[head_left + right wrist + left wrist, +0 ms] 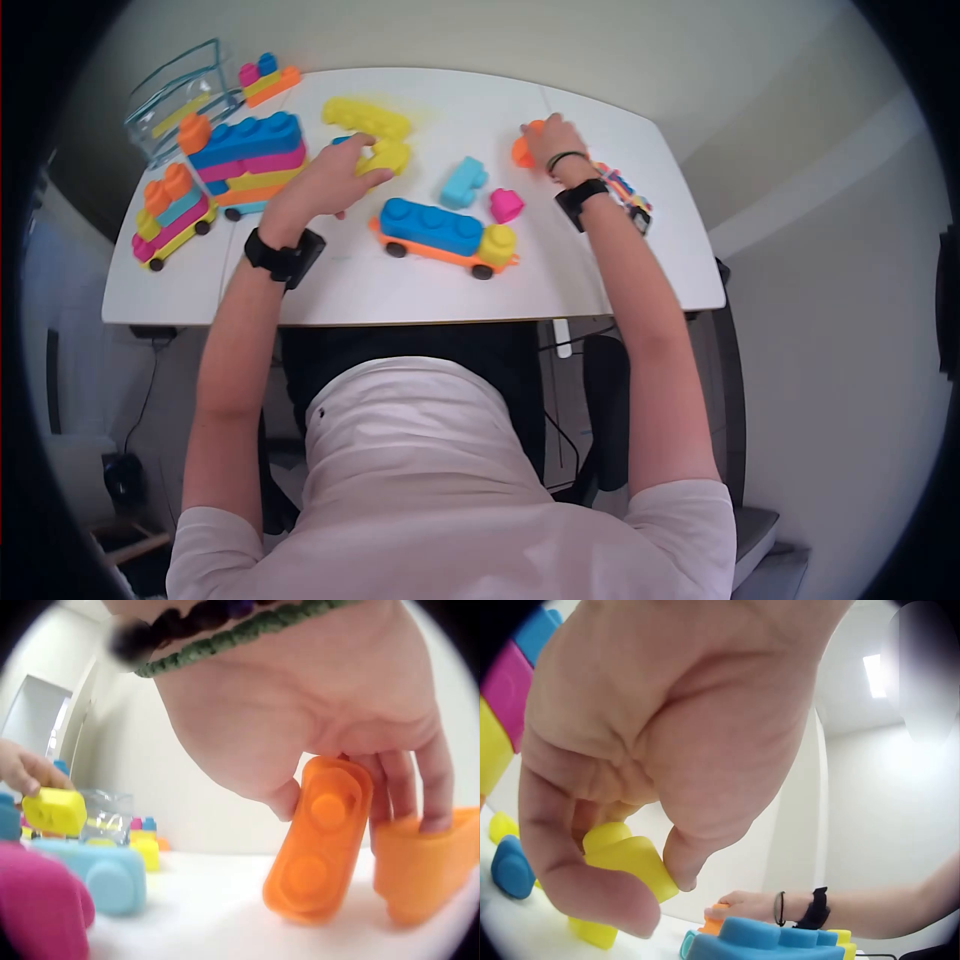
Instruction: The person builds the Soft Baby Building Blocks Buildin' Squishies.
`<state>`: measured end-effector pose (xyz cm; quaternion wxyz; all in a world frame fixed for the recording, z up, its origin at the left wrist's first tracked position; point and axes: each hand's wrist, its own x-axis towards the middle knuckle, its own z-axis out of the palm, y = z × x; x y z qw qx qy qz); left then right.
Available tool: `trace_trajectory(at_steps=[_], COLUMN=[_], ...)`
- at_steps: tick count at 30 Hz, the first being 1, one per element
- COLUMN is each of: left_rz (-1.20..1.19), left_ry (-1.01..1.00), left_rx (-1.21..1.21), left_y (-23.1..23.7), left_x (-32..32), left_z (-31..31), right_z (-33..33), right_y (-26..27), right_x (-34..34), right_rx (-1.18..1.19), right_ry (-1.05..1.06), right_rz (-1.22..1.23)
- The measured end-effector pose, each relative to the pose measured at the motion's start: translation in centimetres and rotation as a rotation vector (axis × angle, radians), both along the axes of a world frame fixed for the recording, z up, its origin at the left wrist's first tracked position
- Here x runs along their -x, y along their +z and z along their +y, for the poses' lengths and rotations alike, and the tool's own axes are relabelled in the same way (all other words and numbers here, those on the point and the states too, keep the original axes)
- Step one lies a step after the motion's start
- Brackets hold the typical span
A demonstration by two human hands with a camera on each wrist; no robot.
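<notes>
Thumb and curled index finger of the left hand (322, 187) pinched about a yellow block (634, 862), held just off the white table (400, 295) in the right wrist view. Near that hand, a long yellow piece (365, 117) and a blue piece (514, 868). With the right hand (557, 145), grips an orange block (321, 840) between thumb and fingers, tilted, on the table's right side; cannot tell whether touching the surface. Rests other fingers of the same hand on a second orange block (424, 862), beside the first. Between the hands, a cyan block (463, 185) and, near it, a pink block (507, 205). Nearer the body, a wheeled base (435, 258) bearing a blue block (430, 225) and a round yellow block (497, 243). To the left, a tall wheeled stack (255, 160) and a smaller car (175, 215); behind, a clear bag (180, 115) and a low stack (268, 80). Just beside the right wrist, a multicoloured bundle (622, 185), too blurred to name.
</notes>
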<state>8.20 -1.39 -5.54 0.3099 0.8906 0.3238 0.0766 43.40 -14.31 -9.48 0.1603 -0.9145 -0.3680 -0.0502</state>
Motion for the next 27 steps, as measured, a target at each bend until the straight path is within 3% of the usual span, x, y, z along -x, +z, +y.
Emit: trace_trajectory(at_steps=[8,11,13,15,17,18,20,24,26,27], left_rz=[0.024,-0.178,-0.286,-0.394,-0.615,-0.615,-0.626,-0.554,-0.304,-0.306], left_ry=[-0.057,-0.147,-0.197,-0.253,-0.315,-0.316,-0.412,-0.451,-0.43,-0.431], left_rx=[-0.071,-0.382,-0.388,-0.392,-0.278,-0.277,0.008,-0.004,-0.105,-0.108], left_y=[-2.6,-2.8,-0.6,0.8,1.0,1.4,2.9,6.2,7.0,7.5], left_x=[-2.3,-3.1,-3.0,-3.4,-3.7,-3.6,-3.1,-1.2,-0.4,-0.1], left_z=[1.2,1.3,-1.1,-3.6,-4.9,-5.2,-5.6,-5.1,-4.0,-3.8], right_z=[-3.7,-3.9,-3.6,-3.5,-4.3,-4.7,-5.3,-6.1,-6.6,-6.9], right_y=[-0.1,1.4,3.5,6.1,8.8,9.7,11.2,12.0,12.0,11.9], right_x=[-1.0,0.8,3.4,7.9,12.5,14.3,16.8,18.0,17.9,17.5], right_rx=[-0.073,-0.249,-0.517,-0.716,-0.798,-0.798,-0.918,-1.009,-0.899,-0.901], right_ry=[0.009,0.028,0.246,0.43,0.683,0.681,0.86,0.816,0.57,0.571], right_rz=[0.118,0.097,0.143,0.788,1.225,1.225,1.333,1.279,0.827,0.824])
